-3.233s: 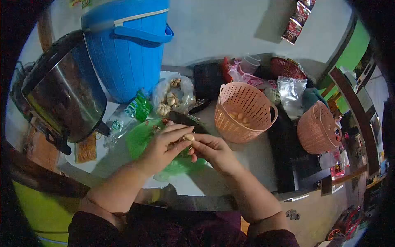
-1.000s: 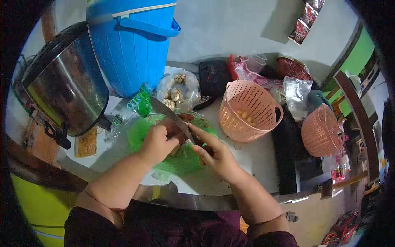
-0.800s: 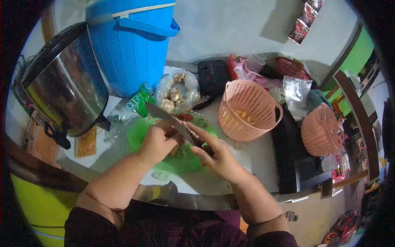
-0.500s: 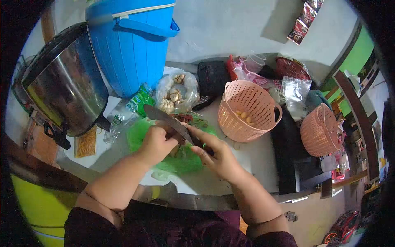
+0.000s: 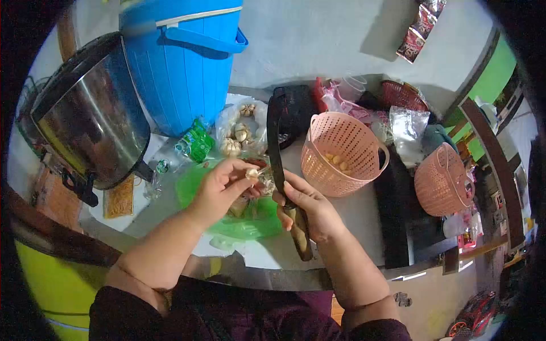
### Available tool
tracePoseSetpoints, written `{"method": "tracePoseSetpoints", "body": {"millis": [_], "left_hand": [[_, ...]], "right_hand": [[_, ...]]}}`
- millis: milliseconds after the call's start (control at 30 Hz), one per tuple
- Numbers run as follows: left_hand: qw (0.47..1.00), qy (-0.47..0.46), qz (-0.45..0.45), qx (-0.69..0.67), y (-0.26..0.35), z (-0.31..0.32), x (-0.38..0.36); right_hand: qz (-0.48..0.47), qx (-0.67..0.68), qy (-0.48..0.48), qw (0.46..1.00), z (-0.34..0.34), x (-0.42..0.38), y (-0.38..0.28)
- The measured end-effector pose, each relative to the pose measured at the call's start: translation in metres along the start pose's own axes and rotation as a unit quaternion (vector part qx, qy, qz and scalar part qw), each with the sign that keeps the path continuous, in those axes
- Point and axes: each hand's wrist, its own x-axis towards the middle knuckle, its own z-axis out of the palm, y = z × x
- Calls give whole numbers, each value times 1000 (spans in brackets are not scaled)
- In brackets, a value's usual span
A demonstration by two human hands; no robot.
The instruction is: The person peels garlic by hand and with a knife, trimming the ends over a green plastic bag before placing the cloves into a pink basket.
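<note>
Between the thumb and fingers of my left hand [image 5: 219, 190] is a pale garlic clove [image 5: 252, 173]. My right hand [image 5: 310, 210] grips a large knife [image 5: 274, 136] by its wooden handle, its dark blade pointing up and away from me. Below both hands lies a green plastic bag [image 5: 244, 226] with garlic skins and pieces on it, partly hidden by my left hand. To the right, a pink basket [image 5: 341, 148] holds several peeled cloves [image 5: 338, 162]. Behind the green bag, a clear plastic bag [image 5: 259, 116] contains whole garlic bulbs [image 5: 232, 146].
A blue bucket [image 5: 176, 79] and a big metal pot [image 5: 91, 113] stand at the left. A packet of yellowish strands [image 5: 119, 198] lies by the pot. A second pink basket [image 5: 445, 181] is at the right. Sachets [image 5: 421, 31] hang on the wall.
The knife has swung from lying across my left hand to pointing away from me, apart from that hand. My left hand has turned, and the garlic clove now shows in its fingers.
</note>
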Motion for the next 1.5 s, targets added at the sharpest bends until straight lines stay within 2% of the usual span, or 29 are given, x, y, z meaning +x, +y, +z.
{"method": "tracePoseSetpoints", "body": {"millis": [33,67,167,300,400,467,567,600,733,833,867,1000,1200,1500], "left_hand": [[998,1,-31,-51,1,-1,0],[999,11,1,-33,-4,-3,2],[997,59,-11,-42,2,-4,6],[991,72,-39,-108,-4,-12,10],[991,82,-38,-103,-11,-13,10],[991,103,-47,-76,-14,-13,11],[996,85,8,-18,-12,-10,9],[994,112,7,3,-2,-3,6],[995,81,14,61,-5,-3,3],[996,79,8,43,-9,-3,0],[996,80,19,16,-8,-3,-1],[996,74,24,54,-11,-3,-3],[992,78,19,93,-6,2,-8],[994,73,40,77,-7,3,-8]], "right_hand": [[-2,10,-3,1000,-2,1,1],[-7,17,-8,1000,-5,3,3],[-33,-45,69,996,3,1,-2],[-62,-151,73,984,1,2,-2],[-8,-164,101,981,10,-1,-5],[-9,-183,82,980,7,-1,-2],[-22,-222,70,972,9,0,-3],[-28,-237,68,969,10,0,-3],[-59,-260,76,961,12,-1,-1],[-107,-318,39,941,11,-2,1],[-58,-338,45,938,14,-6,-4],[-131,-388,2,912,18,-7,-1],[-155,-448,-11,880,18,-5,0],[-130,-441,-5,888,20,-6,0]]}}
